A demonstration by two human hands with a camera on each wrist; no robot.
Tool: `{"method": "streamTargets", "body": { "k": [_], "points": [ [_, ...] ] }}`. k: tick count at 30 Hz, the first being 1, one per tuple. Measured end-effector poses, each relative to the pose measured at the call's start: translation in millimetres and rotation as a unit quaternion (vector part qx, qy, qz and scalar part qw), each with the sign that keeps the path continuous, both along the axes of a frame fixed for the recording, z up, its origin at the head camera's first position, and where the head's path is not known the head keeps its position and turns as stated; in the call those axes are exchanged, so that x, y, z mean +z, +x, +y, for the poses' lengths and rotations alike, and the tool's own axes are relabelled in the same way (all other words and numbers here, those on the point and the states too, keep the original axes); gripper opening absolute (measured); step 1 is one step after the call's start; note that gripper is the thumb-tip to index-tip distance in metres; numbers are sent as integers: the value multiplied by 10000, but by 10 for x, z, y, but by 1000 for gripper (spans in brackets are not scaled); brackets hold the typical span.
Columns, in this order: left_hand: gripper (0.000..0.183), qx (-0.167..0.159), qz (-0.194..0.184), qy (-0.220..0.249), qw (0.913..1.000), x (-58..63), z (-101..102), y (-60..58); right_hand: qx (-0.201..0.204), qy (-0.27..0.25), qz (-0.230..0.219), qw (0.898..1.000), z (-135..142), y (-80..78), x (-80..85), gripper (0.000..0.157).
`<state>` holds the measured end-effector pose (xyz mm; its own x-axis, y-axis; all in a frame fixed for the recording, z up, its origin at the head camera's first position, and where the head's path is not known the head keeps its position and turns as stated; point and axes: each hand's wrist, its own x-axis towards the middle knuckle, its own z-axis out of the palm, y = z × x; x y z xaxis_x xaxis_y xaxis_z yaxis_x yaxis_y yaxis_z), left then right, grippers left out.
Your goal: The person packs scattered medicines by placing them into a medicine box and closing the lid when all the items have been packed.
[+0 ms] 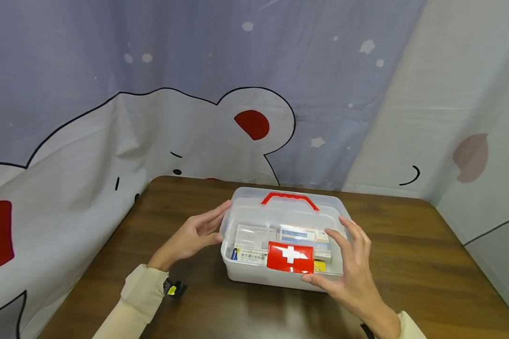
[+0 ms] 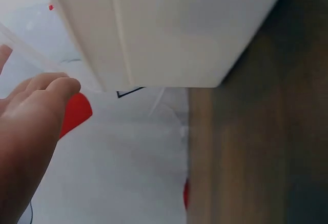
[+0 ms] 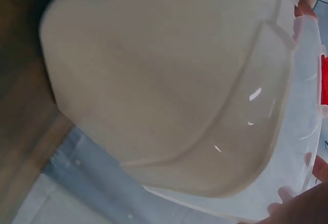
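On the brown table stands a first-aid box with a white base (image 1: 258, 278). Its translucent lid (image 1: 248, 212) has a red carrying handle (image 1: 292, 195) and a red clasp with a white cross (image 1: 290, 257). In both wrist views the lid's edge runs at an angle to the base's rim. My left hand (image 1: 197, 234) holds the lid's left edge, fingers toward the back and thumb nearer the front. At the front right corner my right hand (image 1: 354, 263) holds the lid, its thumb by the clasp. Medicine boxes (image 1: 256, 236) show through the plastic.
The brown table (image 1: 407, 254) runs to the left and right of the box. Close behind its back edge hangs a curtain (image 1: 186, 127) printed with cartoon bears and stars. A dark strap with a yellow mark (image 1: 175, 288) is at the left wrist.
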<state>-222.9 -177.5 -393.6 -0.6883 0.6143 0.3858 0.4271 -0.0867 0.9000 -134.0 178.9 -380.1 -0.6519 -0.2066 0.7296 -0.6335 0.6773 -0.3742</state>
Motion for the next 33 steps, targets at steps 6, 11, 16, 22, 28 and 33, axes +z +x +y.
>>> {"method": "streamTargets", "body": {
  "k": [6, 11, 16, 22, 28, 33],
  "points": [
    [73, 340, 94, -300, 9989, -105, -24, 74, -44, 152, -105, 9998, 6, 65, -148, 94],
    [73, 431, 87, -368, 9984, -174, -38, 128, 235, 196, 192, 9993, -3, 63, -253, 94],
    [73, 458, 139, -400, 9981, -229, -30, 133, 326, 176, 402, 9985, 7, 48, -319, 92],
    [73, 523, 133, -425, 9976, -281, -23, 122, 271, 237, 476, 9982, 23, 21, -369, 93],
    [74, 556, 96, -475, 9973, -291, -17, 131, 124, 414, 559, 9975, 29, -8, -414, 93],
    [73, 408, 117, -388, 9983, -292, -4, 153, -171, 647, 748, 9949, 16, -30, -476, 86]
  ]
}}
